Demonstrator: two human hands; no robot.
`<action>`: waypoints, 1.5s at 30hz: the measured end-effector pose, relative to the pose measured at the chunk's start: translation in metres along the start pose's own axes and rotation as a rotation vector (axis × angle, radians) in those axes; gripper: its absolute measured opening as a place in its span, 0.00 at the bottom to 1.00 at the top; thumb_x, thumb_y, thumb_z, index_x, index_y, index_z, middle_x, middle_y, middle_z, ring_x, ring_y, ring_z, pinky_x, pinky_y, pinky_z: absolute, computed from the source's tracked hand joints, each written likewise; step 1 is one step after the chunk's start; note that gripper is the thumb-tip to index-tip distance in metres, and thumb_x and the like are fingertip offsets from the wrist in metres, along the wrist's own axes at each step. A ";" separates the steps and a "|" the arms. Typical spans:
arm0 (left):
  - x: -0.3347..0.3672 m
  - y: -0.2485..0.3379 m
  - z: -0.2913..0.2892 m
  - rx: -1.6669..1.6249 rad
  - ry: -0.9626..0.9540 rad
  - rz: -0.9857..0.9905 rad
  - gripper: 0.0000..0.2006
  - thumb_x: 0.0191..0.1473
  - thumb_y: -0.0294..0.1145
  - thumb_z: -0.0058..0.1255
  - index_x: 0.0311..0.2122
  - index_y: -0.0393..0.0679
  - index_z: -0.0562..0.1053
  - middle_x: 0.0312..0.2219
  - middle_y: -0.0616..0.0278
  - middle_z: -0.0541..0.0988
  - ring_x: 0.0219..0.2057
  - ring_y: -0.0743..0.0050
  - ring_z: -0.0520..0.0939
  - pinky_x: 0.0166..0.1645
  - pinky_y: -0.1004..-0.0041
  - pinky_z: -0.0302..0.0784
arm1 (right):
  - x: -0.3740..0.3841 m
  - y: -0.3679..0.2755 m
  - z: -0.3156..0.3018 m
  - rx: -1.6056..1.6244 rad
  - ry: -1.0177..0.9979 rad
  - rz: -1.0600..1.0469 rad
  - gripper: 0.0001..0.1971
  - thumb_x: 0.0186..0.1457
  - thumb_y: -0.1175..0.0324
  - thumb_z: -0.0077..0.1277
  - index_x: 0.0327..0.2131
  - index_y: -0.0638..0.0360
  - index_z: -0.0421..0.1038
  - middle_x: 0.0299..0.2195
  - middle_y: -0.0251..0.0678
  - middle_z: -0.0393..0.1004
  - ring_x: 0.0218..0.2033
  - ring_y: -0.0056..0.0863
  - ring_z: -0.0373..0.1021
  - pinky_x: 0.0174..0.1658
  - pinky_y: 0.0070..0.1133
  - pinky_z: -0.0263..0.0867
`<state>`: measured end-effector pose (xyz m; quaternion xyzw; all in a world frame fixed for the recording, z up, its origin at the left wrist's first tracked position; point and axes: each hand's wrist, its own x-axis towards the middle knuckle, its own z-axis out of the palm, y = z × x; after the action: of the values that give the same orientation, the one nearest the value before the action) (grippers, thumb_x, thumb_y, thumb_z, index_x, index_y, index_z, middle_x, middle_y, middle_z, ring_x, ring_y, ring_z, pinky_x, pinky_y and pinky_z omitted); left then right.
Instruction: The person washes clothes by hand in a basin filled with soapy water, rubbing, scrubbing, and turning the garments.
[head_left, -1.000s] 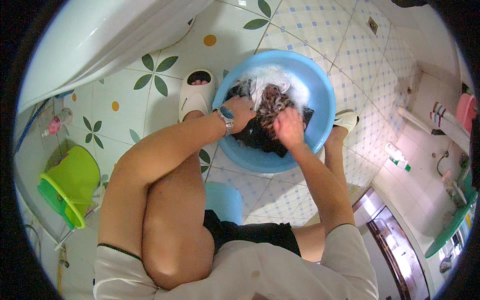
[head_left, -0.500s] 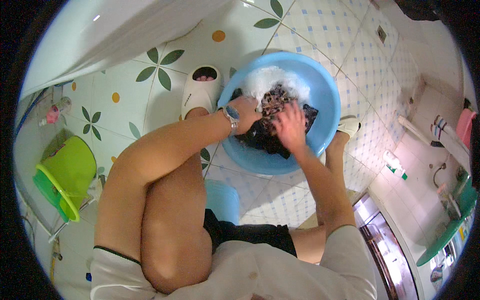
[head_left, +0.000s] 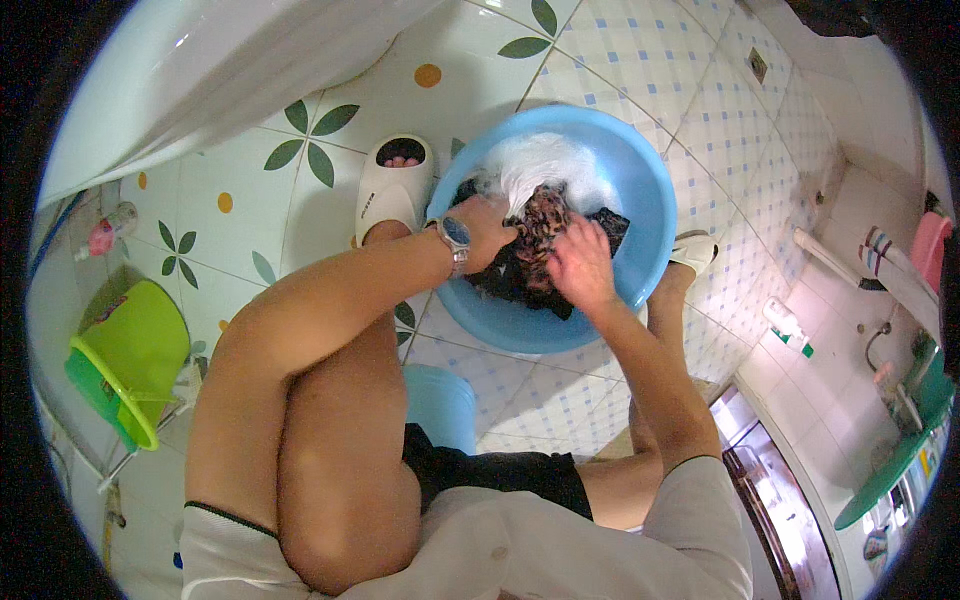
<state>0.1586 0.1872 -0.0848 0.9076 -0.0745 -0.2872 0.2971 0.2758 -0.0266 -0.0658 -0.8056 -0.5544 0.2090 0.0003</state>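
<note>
A round blue basin [head_left: 655, 215] stands on the tiled floor in front of me. Inside it lie wet clothes: a brown-and-black leopard-print cloth [head_left: 543, 222] in the middle and black cloth [head_left: 507, 282] around it. White suds or pale fabric [head_left: 545, 165] fill the far part; I cannot tell which. My left hand [head_left: 485, 228], with a metal watch [head_left: 455, 238] on the wrist, is closed on the left edge of the leopard-print cloth. My right hand [head_left: 584, 262] lies on its right side, fingers bent round a fold, the tips partly hidden.
A light blue stool-like object [head_left: 440, 405] is under me. White slippers [head_left: 395, 190] flank the basin. A lime-green bucket [head_left: 155, 340] hangs at the left; a white tub-like wall [head_left: 230, 90] curves across the far left. A white bottle [head_left: 785, 322] and a green shelf [head_left: 905, 450] are at the right.
My right hand has moved slightly down and left, its spread fingers now bent in on the leopard-print cloth. The cloth is bunched and drawn nearer to me; my left hand stays at its edge.
</note>
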 end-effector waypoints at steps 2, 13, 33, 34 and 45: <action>0.002 -0.001 0.013 -0.003 0.048 -0.004 0.17 0.61 0.37 0.43 0.49 0.42 0.77 0.49 0.40 0.73 0.54 0.42 0.74 0.59 0.57 0.69 | 0.008 0.020 0.004 -0.088 0.036 0.158 0.19 0.46 0.66 0.57 0.44 0.59 0.72 0.51 0.45 0.69 0.54 0.42 0.64 0.57 0.43 0.58; 0.001 -0.003 0.009 0.008 0.098 0.058 0.12 0.51 0.31 0.49 0.39 0.41 0.78 0.42 0.41 0.75 0.47 0.42 0.78 0.51 0.53 0.74 | 0.037 0.007 0.067 -0.064 0.067 0.220 0.25 0.53 0.61 0.53 0.54 0.58 0.68 0.59 0.52 0.63 0.63 0.56 0.53 0.63 0.51 0.49; 0.003 -0.001 0.007 0.212 0.105 0.310 0.13 0.49 0.32 0.49 0.38 0.41 0.80 0.60 0.53 0.67 0.65 0.52 0.60 0.62 0.59 0.68 | 0.041 -0.018 0.052 0.180 0.264 0.436 0.23 0.49 0.70 0.53 0.50 0.70 0.66 0.50 0.56 0.68 0.56 0.53 0.62 0.60 0.46 0.56; 0.003 -0.003 0.013 0.219 0.210 0.367 0.14 0.50 0.32 0.48 0.40 0.43 0.80 0.60 0.57 0.68 0.65 0.55 0.62 0.63 0.59 0.67 | 0.031 -0.024 0.059 0.086 0.247 0.284 0.24 0.50 0.70 0.53 0.50 0.71 0.66 0.48 0.60 0.68 0.54 0.54 0.63 0.60 0.47 0.56; 0.004 0.000 0.004 0.219 -0.147 0.373 0.12 0.47 0.34 0.52 0.38 0.47 0.78 0.45 0.64 0.80 0.61 0.57 0.69 0.59 0.59 0.68 | 0.094 -0.012 0.008 0.157 0.396 0.316 0.19 0.47 0.62 0.57 0.43 0.60 0.71 0.46 0.51 0.70 0.51 0.51 0.64 0.52 0.44 0.60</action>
<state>0.1595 0.1843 -0.0892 0.8816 -0.2931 -0.2829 0.2384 0.2900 0.0605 -0.1024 -0.9047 -0.3932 0.0872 0.1385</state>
